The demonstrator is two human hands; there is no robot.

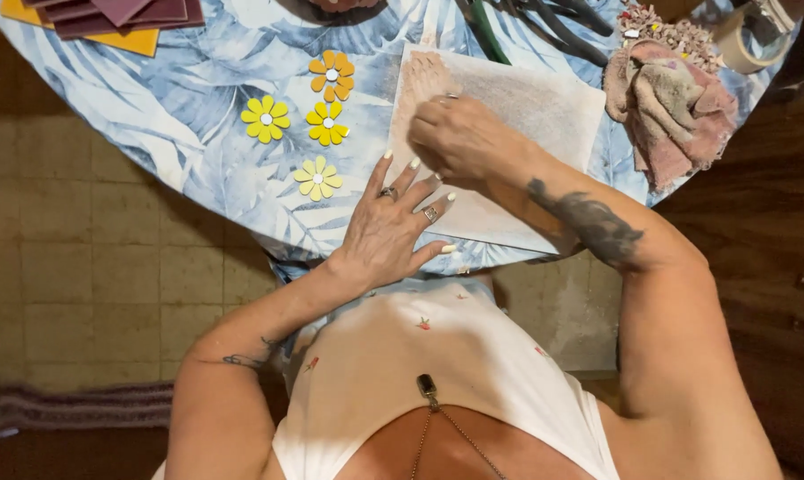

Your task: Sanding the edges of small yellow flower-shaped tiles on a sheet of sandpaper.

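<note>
My left hand (386, 233) lies splayed flat on the sheet (544, 111) at the counter (197, 107) edge; right hand (460, 140) fingers pinched tight on something I can't make out.

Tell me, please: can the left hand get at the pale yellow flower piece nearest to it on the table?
Probably yes. The left hand lies flat, palm down, on the edge of the sanding sheet, holding nothing. The pale yellow flower lies just beside its fingertips on the tablecloth, with nothing between them.

Left hand (393, 227) lying flat with fingers (380, 169) spreading, right hand (460, 142) curling its fingers downward, tattooed forearm bending inward
</note>
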